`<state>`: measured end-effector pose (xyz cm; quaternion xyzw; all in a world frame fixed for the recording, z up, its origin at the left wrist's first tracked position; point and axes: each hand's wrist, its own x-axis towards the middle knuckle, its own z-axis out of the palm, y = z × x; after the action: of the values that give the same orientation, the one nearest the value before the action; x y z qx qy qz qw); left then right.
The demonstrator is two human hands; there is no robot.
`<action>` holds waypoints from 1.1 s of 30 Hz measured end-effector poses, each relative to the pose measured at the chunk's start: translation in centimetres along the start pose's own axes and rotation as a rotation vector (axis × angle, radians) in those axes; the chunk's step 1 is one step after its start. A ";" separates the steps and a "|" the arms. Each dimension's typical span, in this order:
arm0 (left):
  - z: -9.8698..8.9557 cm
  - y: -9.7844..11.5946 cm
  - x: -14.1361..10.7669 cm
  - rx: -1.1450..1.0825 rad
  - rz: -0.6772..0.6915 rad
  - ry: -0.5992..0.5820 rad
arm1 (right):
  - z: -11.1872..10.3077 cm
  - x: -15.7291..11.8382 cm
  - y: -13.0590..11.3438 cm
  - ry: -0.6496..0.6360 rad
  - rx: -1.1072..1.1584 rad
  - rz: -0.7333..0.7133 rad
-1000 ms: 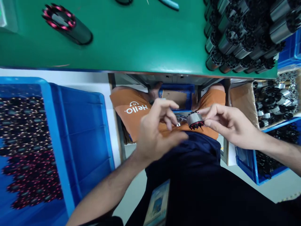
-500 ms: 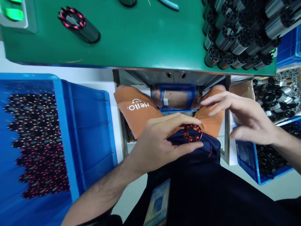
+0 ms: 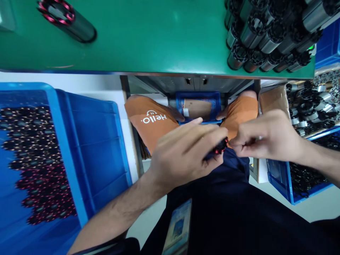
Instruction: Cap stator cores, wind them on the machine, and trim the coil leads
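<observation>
My left hand (image 3: 186,152) is wrapped round a small black motor stator (image 3: 221,146) wound with red wire, above my lap. Its wound end pokes out between the thumb and fingers; the rest is hidden by the hand. Close to that end, on the right, is my right hand (image 3: 265,136), slightly blurred, with thumb and fingers pinched together. Whatever the pinch holds is too small or hidden to make out. On the green table (image 3: 148,39), at the left, another stator (image 3: 71,21) with pinkish-red windings lies on its side.
Several unwound stator cores (image 3: 255,39) stand stacked at the table's right. A blue bin (image 3: 92,134) at the left holds rows of wound stators (image 3: 39,170). To the right are a carton (image 3: 275,101), metal rings (image 3: 313,106) and a blue crate (image 3: 278,177) of black parts.
My left hand has turned the stator and closed further round it. My right hand has gone from open to pinched and moved left beside it. The view has shifted slightly.
</observation>
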<state>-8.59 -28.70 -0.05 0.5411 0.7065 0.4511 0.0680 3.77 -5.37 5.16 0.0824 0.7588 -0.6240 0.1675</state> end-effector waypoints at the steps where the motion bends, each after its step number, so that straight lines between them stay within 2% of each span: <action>1: 0.1 -0.1 0.0 -0.041 -0.025 -0.016 | -0.2 -0.1 -0.5 0.033 -0.099 -0.055; 4: 0.0 -0.4 0.0 -0.166 -0.137 -0.069 | -1.3 -0.2 -1.7 0.083 -0.315 -0.174; 6: -0.1 -0.6 -0.2 -0.137 -0.094 -0.007 | -2.3 -0.3 -1.8 0.103 -0.294 -0.168; 8: 0.1 -0.9 -0.3 -0.053 0.008 0.085 | -2.9 -0.2 -1.2 0.062 -0.065 -0.048; 11: 0.7 -1.4 -0.3 0.040 0.183 0.225 | -2.6 0.4 0.5 -0.107 0.300 0.189; 13: 0.9 -1.7 -0.2 0.104 0.288 0.247 | -1.9 0.8 1.5 -0.220 0.451 0.317; 15: 0.9 -2.0 -0.1 0.176 0.356 0.198 | -1.0 1.2 2.0 -0.286 0.496 0.369; 16: 0.9 -2.1 -0.1 0.202 0.369 0.174 | -0.7 1.2 2.0 -0.276 0.464 0.346; 18: 0.9 -2.1 -0.1 0.192 0.328 0.154 | -0.2 1.1 1.8 -0.159 0.246 0.206; 20: 0.9 -1.9 0.0 0.080 0.151 0.095 | -0.1 0.7 1.2 -0.010 -0.017 0.050; 23: 0.7 -1.7 0.2 -0.152 -0.134 -0.038 | -0.8 0.0 0.4 0.133 -0.331 -0.098; 25: 0.5 -1.8 0.3 -0.197 -0.126 -0.031 | -1.7 -0.4 0.2 0.186 -0.368 -0.163; 27: 0.5 -2.2 0.3 -0.134 -0.009 0.033 | -2.5 -0.6 0.4 0.157 -0.190 -0.127; 31: 0.8 -2.6 0.3 0.025 0.270 0.176 | -2.4 0.0 1.6 -0.044 0.308 0.234; 32: 0.9 -2.6 0.3 0.016 0.269 0.178 | -2.1 0.3 1.9 -0.093 0.386 0.308; 33: 0.9 -2.5 0.3 -0.013 0.211 0.150 | -1.7 0.5 2.1 -0.144 0.440 0.356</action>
<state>-9.95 -27.99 -2.20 0.5765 0.6458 0.4997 -0.0295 3.80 -3.26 3.32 0.2041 0.5649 -0.7386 0.3059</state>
